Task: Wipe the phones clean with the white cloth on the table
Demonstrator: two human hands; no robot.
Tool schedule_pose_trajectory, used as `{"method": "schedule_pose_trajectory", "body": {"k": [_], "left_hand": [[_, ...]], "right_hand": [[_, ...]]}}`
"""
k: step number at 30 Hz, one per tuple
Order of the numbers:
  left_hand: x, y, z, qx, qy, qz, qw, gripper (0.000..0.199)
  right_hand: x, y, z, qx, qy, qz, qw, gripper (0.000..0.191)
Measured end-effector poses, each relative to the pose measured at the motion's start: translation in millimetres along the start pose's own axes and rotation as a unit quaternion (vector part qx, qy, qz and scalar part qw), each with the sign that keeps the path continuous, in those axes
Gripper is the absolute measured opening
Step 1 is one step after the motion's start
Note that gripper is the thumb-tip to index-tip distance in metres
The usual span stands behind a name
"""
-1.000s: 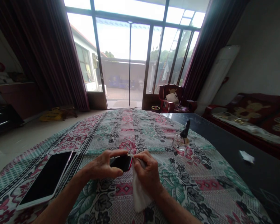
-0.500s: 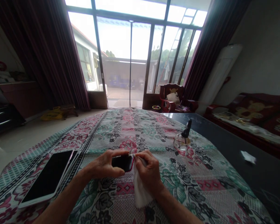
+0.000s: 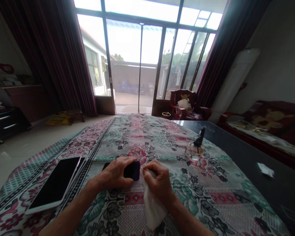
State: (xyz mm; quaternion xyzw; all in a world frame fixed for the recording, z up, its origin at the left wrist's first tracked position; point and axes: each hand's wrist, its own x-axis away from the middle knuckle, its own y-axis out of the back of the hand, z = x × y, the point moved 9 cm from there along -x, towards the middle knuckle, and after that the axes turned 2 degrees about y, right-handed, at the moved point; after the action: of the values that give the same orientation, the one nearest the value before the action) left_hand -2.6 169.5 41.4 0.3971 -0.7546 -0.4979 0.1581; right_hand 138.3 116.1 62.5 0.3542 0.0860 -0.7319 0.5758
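Note:
My left hand [image 3: 118, 172] grips a dark smartphone [image 3: 132, 170] across its width, thumb on the near edge and fingers over the far edge. Part of the phone is hidden under the hand. Just to the right, my right hand [image 3: 158, 180] pinches a white cloth [image 3: 151, 209] that hangs down onto the patterned tablecloth [image 3: 162, 137]. The pinched fingertips are close to the phone's right end, with a small gap between. On the left lies a white tablet [image 3: 55, 183] with a black screen, on top of another flat item.
A clear glass bottle [image 3: 194, 150] with a black pump top stands on the right of the cloth. A crumpled white scrap [image 3: 265, 169] lies on the dark tabletop [image 3: 250, 154]. Beyond are a wooden armchair [image 3: 183, 101], a sofa [image 3: 265, 121] and glass doors [image 3: 127, 72].
The phone has turned flatter, and my left hand now lies further over it. My right hand with the cloth has drawn slightly away from the phone's end. The view has shifted a little.

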Motion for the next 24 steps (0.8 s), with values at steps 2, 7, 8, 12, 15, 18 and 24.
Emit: {"method": "schedule_pose_trajectory", "body": {"k": [2,7,8,12,15,18,24], "left_hand": [[0.2,-8.7,-5.8,-0.015,-0.015,0.02,1.0,0.074],[3.3,-15.4,-17.1,-0.001,-0.057,0.065,0.996,0.085],[4.2,-13.1,-15.7,0.007,-0.053,0.071,0.996,0.088],[8.9,4.5,0.1,0.008,-0.01,0.071,0.997,0.088],[14.2,16.9,16.5,-0.028,0.036,0.065,0.997,0.086],[21.4,22.6,29.8,-0.046,0.08,0.068,0.993,0.09],[43.0,28.0,48.0,-0.044,0.174,0.022,0.984,0.09]], "right_hand": [[-5.7,9.8,-8.5,0.033,-0.021,-0.023,0.999,0.014],[-11.0,11.3,-36.9,0.079,-0.118,0.033,0.989,0.016],[-10.1,8.4,-40.5,0.078,-0.134,0.056,0.986,0.017],[-6.3,1.6,-37.9,0.087,-0.134,0.108,0.981,0.02],[-1.4,-7.8,-30.1,0.093,-0.106,0.172,0.975,0.02],[5.0,-16.2,-27.7,0.102,-0.097,0.244,0.959,0.029],[-8.0,-3.0,-22.5,0.121,-0.088,0.216,0.965,0.041]]}}
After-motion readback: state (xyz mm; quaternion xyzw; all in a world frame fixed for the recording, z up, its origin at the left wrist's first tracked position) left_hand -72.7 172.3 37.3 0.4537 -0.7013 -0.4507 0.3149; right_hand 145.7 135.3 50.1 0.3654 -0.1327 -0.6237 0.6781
